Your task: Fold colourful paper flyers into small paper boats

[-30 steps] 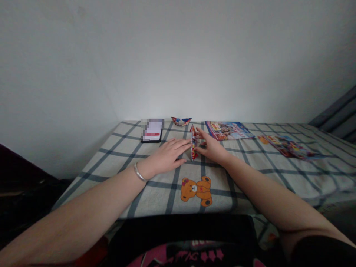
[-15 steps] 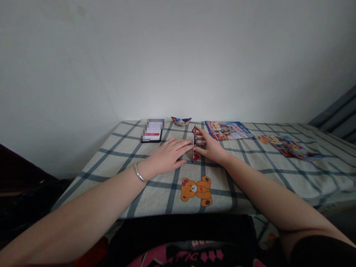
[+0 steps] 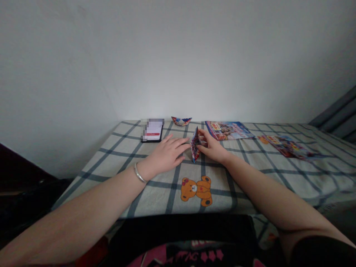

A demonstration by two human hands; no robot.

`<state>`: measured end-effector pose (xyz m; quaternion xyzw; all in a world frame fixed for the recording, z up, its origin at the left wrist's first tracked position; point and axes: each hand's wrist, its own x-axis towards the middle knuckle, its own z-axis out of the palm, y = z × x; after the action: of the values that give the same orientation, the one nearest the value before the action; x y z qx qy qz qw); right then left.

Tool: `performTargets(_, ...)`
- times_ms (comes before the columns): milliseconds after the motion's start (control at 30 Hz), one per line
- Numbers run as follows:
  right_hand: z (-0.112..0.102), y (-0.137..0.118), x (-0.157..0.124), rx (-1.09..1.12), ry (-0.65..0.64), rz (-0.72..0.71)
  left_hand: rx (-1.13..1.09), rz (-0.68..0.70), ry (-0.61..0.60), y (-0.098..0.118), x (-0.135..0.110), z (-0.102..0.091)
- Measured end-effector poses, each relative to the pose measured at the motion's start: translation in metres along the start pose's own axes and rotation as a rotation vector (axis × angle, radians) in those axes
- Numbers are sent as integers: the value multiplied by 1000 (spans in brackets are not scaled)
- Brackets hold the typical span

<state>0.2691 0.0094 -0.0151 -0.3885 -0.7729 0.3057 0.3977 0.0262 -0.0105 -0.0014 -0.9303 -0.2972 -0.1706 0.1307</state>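
Observation:
A small folded piece of colourful printed paper (image 3: 195,147) stands on edge on the checked bedsheet (image 3: 116,155), tilted to the left. My right hand (image 3: 213,148) pinches it from the right side. My left hand (image 3: 167,155), with a silver bangle on the wrist, lies flat with fingers stretched out; its fingertips reach the paper's left side.
A finished paper boat (image 3: 181,121) sits by the wall. A phone (image 3: 152,130) lies to its left. Two colourful leaflets (image 3: 228,130) (image 3: 289,147) lie to the right. An orange bear print (image 3: 197,190) is nearer to me. The white wall stands close behind.
The folded paper has tipped from upright to leaning left under my right hand. My left hand shifted slightly; its fingers stay flat.

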Motion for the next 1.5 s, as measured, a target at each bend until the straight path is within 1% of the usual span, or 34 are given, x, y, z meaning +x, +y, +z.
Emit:
performTargets(267, -5, 5, 1, -37, 27, -2, 8, -11, 13, 1, 0, 1)
performTargets(533, -6, 4, 2, -11, -27, -33, -49, -65, 70, 0, 1, 1)
performTargets(667, -4, 1, 0, -36, -64, -62, -81, -92, 89, 0, 3, -1)
performTargets(800, -3, -1, -1, -26, -101, -83, -95, -94, 111, 0, 4, 0)
performTargets(867, -2, 0, -1, -15, -105, -97, -106, -104, 132, 1, 4, 1)
performTargets(1000, -1, 4, 0, -10, -81, -140, -144, -169, 166, 2, 4, 3)
performTargets(1133, 1, 6, -1, -42, -71, -156, -191, -180, 133, 0, 4, 3)
performTargets(1267, -3, 1, -2, -85, -94, -152, -193, -178, 111, -2, 4, 1)
performTargets(1500, -12, -11, -1, -212, -154, -285, -168, -114, 75, -2, 5, -1)
